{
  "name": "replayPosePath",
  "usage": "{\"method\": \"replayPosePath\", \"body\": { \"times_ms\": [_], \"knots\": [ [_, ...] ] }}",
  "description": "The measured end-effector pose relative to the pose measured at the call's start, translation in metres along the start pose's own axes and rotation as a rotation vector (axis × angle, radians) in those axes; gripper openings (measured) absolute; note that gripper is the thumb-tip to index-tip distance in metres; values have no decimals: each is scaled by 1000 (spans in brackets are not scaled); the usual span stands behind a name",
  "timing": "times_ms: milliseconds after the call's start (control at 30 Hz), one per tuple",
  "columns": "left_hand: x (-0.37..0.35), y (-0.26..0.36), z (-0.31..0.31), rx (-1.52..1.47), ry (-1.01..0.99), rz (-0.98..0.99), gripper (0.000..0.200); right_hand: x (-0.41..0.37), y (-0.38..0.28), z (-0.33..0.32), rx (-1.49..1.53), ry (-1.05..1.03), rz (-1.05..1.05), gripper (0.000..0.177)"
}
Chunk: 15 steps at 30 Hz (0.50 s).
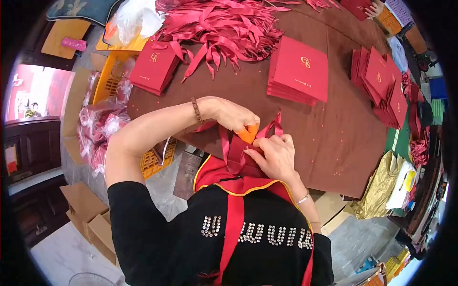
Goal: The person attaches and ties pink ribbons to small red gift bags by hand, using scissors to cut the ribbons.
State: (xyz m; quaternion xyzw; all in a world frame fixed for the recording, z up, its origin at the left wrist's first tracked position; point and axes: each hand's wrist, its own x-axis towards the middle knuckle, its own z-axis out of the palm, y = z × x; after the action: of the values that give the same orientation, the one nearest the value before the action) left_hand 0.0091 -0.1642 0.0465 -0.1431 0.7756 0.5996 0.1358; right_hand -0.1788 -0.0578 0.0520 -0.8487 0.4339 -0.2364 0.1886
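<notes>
At the near edge of the table, my left hand point(234, 114) has its fingers closed in a pinch, with orange covers on the fingertips. My right hand point(275, 155) is right beside it, thumb and fingers pressed together at the upper edge of a dark red paper bag point(237, 151). Red ribbon point(226, 143) loops down in front of the bag, and another piece of ribbon point(276, 125) sticks up behind my right hand. The exact spot where the fingertips meet the ribbon and bag is partly hidden.
A heap of red ribbons point(217, 31) covers the far part of the brown tablecloth point(329, 143). Stacks of red bags lie at left point(153, 66), middle point(299, 69) and right point(379, 78). A yellow crate point(106, 74) stands left. Another person's hand point(375, 9) shows top right.
</notes>
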Motion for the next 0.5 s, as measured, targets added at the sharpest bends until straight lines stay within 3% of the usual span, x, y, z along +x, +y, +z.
{"method": "replayPosePath", "body": {
  "times_ms": [267, 367, 400, 433, 500],
  "knots": [
    [5, -13, 4, -18, 168, 89, 22, 2, 26, -12, 334, -220, 112, 20],
    [5, -13, 0, 7, 234, 89, 20, 3, 33, -12, 387, -241, 55, 19],
    [4, -13, -6, 61, 364, 122, 20, 5, 30, -16, 389, -329, 63, 18],
    [4, -13, -10, 115, 493, 156, 19, 5, 29, -15, 389, -328, 64, 18],
    [5, -8, -5, 133, 479, 162, 19, 5, 29, -11, 358, -238, 101, 17]
  ]
}}
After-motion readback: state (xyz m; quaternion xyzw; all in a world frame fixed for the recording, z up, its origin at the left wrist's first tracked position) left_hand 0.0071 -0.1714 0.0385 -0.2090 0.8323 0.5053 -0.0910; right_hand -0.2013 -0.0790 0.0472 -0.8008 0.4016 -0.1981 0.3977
